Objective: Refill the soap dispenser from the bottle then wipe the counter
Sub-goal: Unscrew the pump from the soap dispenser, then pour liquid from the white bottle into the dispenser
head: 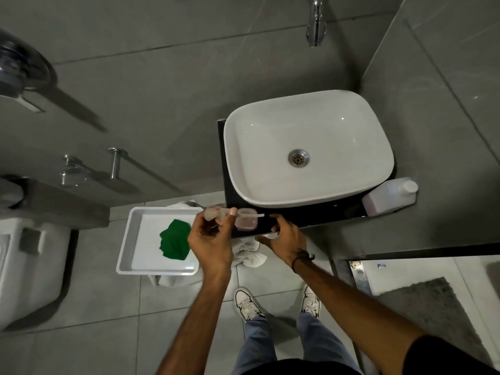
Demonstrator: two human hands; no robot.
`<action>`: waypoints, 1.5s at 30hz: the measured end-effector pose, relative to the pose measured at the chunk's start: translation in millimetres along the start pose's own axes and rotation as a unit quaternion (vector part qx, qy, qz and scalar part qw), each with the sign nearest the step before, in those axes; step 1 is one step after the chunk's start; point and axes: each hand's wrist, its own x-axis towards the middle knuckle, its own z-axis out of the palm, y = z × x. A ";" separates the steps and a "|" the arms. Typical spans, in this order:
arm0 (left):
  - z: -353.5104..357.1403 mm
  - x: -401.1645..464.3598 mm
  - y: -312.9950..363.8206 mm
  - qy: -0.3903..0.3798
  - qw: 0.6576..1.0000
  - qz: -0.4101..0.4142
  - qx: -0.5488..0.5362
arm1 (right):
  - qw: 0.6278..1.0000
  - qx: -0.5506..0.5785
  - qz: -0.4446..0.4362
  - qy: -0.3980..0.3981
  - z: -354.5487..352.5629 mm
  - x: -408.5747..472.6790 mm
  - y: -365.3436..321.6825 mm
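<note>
Two hands: left grip (210, 240) clasps clear pump top (216, 213); right (284, 239), fingers spread, beside squat translucent dispenser (245, 219).

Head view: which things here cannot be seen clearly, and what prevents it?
- Pump top in the left hand: mostly covered by the fingers, so its grip is unclear.
- Soap dispenser: partly behind the left hand; fill level unreadable.
- Refill bottle: label not visible.
- Faucet: cut off by the top edge.
- White towel: partly hidden under the tray and both hands.

Grey tiled walls (167, 85); paler tiled floor (89, 345); white basin (308, 147); toilet (29, 263) at left.
</note>
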 end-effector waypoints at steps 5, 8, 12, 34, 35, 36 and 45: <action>62.6 -40.7 -40.8 0.061 0.978 -0.188 -0.064 | 0.996 0.006 0.090 -0.022 -52.1 -19.1 63.7; 102.4 -56.2 -71.1 0.064 0.959 -0.265 -0.082 | 0.990 0.028 0.141 -0.002 -88.5 -32.3 107.6; 144.9 -55.8 -102.2 0.022 0.967 -0.246 -0.066 | 0.984 0.040 0.166 0.057 -140.6 -41.3 158.8; 148.2 -50.6 -141.3 -0.055 0.950 -0.023 0.306 | 0.956 0.146 0.053 0.249 -216.1 21.6 163.1; 146.9 -51.0 -141.2 -0.059 0.949 -0.023 0.310 | 0.954 0.145 0.048 0.256 -216.2 22.7 161.8; 145.6 -52.1 -140.5 -0.063 0.947 -0.024 0.314 | 0.953 0.144 0.045 0.264 -216.5 23.8 161.5; 168.9 -112.5 -91.8 -0.230 0.921 0.146 0.280 | 0.969 0.107 -0.014 0.223 -215.1 -2.5 168.4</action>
